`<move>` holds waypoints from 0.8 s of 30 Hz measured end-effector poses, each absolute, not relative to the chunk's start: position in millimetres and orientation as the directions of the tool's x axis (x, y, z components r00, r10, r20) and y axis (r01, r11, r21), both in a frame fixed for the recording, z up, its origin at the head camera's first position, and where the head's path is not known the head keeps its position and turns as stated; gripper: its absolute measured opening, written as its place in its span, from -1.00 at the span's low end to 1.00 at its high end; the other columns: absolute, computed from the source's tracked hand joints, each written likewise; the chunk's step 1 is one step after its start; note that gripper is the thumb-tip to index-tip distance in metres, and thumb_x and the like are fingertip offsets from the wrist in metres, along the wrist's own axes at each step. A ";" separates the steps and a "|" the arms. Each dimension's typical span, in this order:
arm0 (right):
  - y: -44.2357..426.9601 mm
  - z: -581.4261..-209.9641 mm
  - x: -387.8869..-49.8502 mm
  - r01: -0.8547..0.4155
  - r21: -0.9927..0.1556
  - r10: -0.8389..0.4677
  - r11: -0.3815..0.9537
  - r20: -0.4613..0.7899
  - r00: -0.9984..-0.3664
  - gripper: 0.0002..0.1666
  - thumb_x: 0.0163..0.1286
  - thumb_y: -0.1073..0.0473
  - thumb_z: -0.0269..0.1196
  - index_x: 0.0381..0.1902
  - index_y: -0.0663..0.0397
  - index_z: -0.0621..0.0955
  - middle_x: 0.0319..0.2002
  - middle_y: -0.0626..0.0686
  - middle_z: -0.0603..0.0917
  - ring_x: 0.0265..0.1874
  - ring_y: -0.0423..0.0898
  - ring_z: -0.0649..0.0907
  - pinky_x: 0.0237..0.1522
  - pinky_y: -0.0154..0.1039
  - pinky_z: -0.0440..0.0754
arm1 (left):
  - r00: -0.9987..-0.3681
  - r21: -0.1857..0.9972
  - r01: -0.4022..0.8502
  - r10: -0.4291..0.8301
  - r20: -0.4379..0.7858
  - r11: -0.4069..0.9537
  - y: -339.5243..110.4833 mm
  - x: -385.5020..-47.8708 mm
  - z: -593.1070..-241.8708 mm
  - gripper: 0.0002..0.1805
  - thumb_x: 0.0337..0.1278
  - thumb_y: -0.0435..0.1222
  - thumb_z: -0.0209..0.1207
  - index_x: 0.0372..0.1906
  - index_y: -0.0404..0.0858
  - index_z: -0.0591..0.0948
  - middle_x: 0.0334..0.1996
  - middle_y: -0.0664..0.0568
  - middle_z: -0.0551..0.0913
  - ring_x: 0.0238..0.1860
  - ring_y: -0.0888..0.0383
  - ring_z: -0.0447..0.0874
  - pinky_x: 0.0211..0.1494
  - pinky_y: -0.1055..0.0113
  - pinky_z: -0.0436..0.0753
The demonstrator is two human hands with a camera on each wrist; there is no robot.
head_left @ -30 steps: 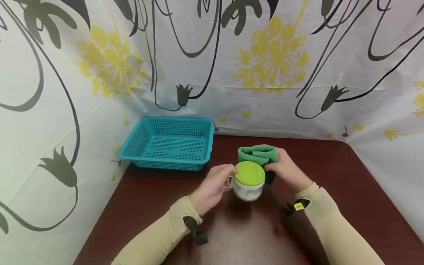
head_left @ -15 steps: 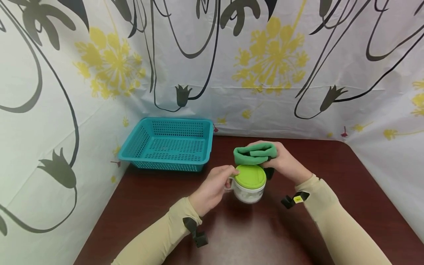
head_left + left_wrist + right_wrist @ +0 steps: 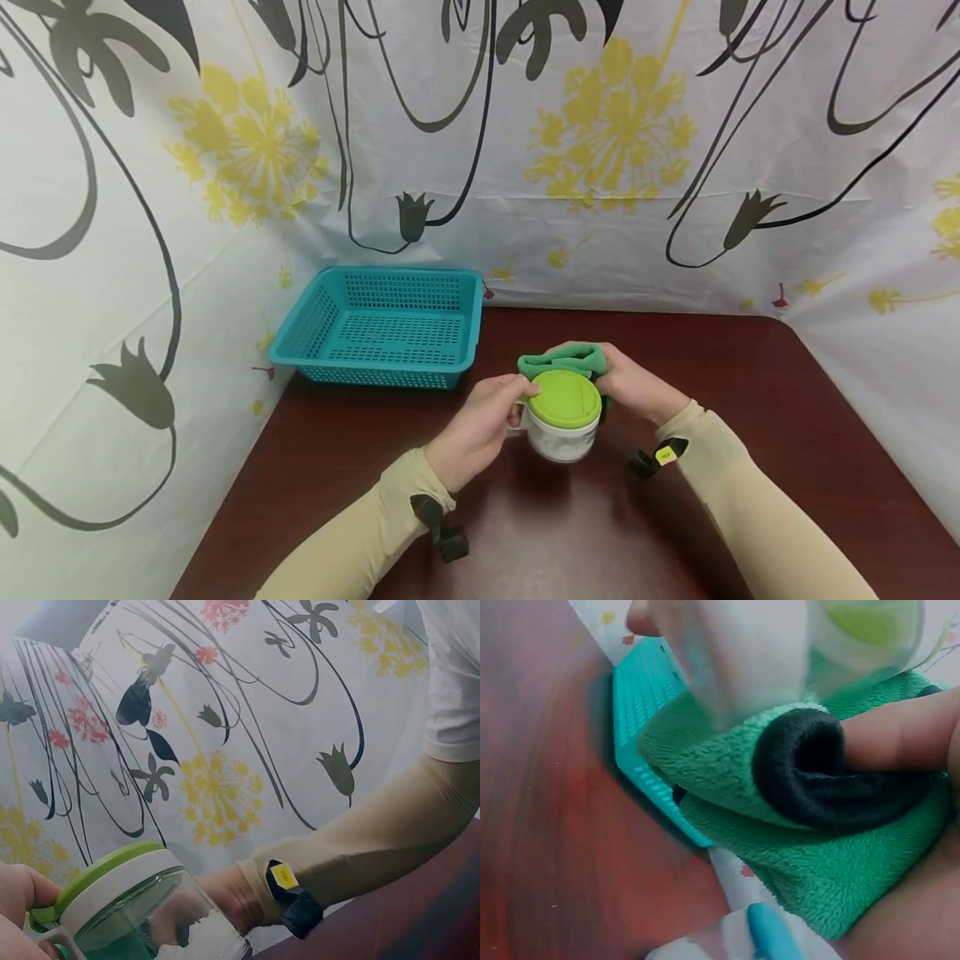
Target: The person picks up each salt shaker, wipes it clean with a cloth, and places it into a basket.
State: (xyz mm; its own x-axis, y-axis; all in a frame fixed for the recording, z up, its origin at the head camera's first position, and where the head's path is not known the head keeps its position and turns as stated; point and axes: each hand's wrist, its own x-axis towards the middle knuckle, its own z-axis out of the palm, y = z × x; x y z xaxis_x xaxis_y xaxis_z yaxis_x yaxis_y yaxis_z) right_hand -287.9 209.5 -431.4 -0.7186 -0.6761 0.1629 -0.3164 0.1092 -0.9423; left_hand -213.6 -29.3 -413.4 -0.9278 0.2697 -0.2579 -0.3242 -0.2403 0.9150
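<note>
Gripped at its handle by my left hand (image 3: 480,421), a clear lidded mug (image 3: 562,442) with a whitish pattern is held over the table. The thumb rests on the edge of its lime-green lid (image 3: 565,400). My right hand (image 3: 633,385) grips a folded green cloth (image 3: 562,360) behind the mug's far side. In the right wrist view the plush cloth (image 3: 802,862) shows a rolled black edge, and the mug's side lies against or just above it; contact cannot be told. The left wrist view shows the transparent mug (image 3: 150,922) with the right hand partly seen through it.
A turquoise perforated basket (image 3: 375,367) stands at the table's back left. The dark red-brown table (image 3: 720,358) meets a patterned white curtain (image 3: 465,167) at the back and sides. A blue-and-white thing (image 3: 769,930), cut off, appears low in the right wrist view.
My right hand has moved left along the mug's far side with the cloth, rising slightly and then lowering. The mug and my left hand have stayed nearly in place.
</note>
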 end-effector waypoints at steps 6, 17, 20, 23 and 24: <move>205.8 -452.0 -284.7 -0.307 -0.949 -0.732 0.075 0.157 -0.663 -0.73 0.54 0.24 0.13 0.11 0.12 0.62 -0.05 0.19 0.66 -0.10 0.01 0.64 -0.06 0.02 0.66 | -0.937 0.920 -0.302 0.258 -0.236 -0.252 -31.1 -213.8 -409.2 -0.79 0.07 -0.23 0.25 -0.53 -0.17 0.48 -0.44 0.03 0.34 -0.36 0.07 0.37 -0.15 0.15 0.37; 202.6 -479.1 -280.1 -0.115 -0.988 -0.738 -0.100 0.152 -0.658 -0.78 0.53 0.25 0.13 -0.04 0.28 0.63 -0.30 0.12 0.69 -0.34 -0.11 0.66 -0.28 -0.14 0.67 | -0.931 0.917 -0.315 0.264 -0.250 -0.242 -31.7 -213.8 -413.0 -0.77 0.07 -0.23 0.25 -0.54 -0.18 0.45 -0.48 0.03 0.31 -0.37 0.07 0.37 -0.15 0.13 0.38; 205.3 -486.0 -280.0 -0.001 -0.980 -0.759 -0.201 0.157 -0.632 -0.72 0.50 0.38 0.07 0.09 0.30 0.58 -0.12 0.16 0.69 -0.15 -0.05 0.67 -0.08 -0.05 0.67 | -0.926 0.914 -0.321 0.284 -0.248 -0.249 -32.4 -214.4 -413.7 -0.80 0.08 -0.23 0.25 -0.51 -0.18 0.48 -0.49 0.03 0.32 -0.38 0.07 0.36 -0.18 0.15 0.39; 210.1 -491.6 -278.9 0.088 -0.963 -0.764 -0.256 0.146 -0.628 -0.55 0.41 0.53 0.02 0.19 0.21 0.55 0.02 0.13 0.67 0.01 -0.04 0.65 0.06 -0.03 0.63 | -0.919 0.910 -0.329 0.307 -0.247 -0.253 -33.0 -214.4 -413.9 -0.83 0.10 -0.23 0.25 -0.48 -0.19 0.52 -0.46 0.03 0.34 -0.36 0.07 0.36 -0.21 0.20 0.39; 211.6 -493.2 -278.7 0.100 -0.960 -0.764 -0.263 0.143 -0.629 -0.51 0.38 0.57 0.01 0.19 0.19 0.54 0.04 0.13 0.67 0.03 -0.04 0.64 0.08 -0.04 0.62 | -0.917 0.908 -0.331 0.315 -0.246 -0.256 -33.3 -214.3 -413.9 -0.84 0.10 -0.23 0.25 -0.47 -0.19 0.53 -0.45 0.03 0.35 -0.35 0.07 0.36 -0.23 0.21 0.38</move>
State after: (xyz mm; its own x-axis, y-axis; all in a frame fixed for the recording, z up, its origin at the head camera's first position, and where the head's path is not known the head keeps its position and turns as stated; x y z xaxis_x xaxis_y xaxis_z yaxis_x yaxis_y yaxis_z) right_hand -278.7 211.6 -493.2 -0.6288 -0.7643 0.1434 0.1005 -0.2627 -0.9596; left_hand -214.3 -33.3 -413.9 -0.9169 0.3145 -0.2455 -0.3309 -0.2555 0.9084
